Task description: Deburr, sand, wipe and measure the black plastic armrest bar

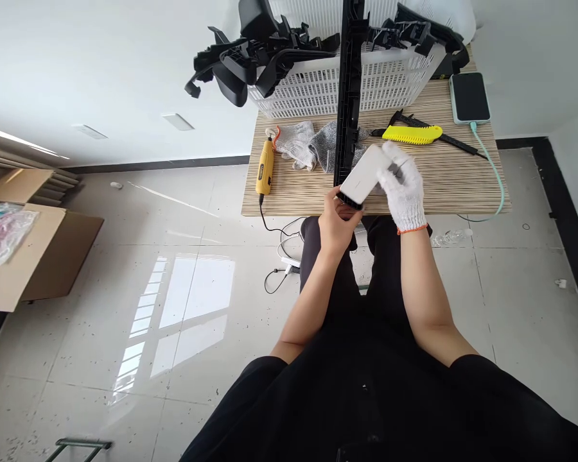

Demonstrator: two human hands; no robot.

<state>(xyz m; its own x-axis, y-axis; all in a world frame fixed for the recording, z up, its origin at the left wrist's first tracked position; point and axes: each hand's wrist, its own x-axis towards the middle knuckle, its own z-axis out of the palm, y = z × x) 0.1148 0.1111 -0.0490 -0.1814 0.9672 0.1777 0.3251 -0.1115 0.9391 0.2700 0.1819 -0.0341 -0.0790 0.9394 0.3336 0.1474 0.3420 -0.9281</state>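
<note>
My bare left hand (338, 223) grips the near end of a long black plastic part (349, 83) that stands up over the wooden table (313, 189). My right hand (403, 186), in a white knit glove, holds a small thin tool against a white block (365, 174) pressed on the part's lower end. I cannot tell what the thin tool is.
On the table lie a yellow rotary tool (264, 168), grey and white gloves (313, 145), a yellow utility knife (412, 133), a caliper (450, 138) and a charging phone (469, 97). A white basket (318, 83) holds black plastic parts. An open cardboard box (26, 253) sits on the floor at left.
</note>
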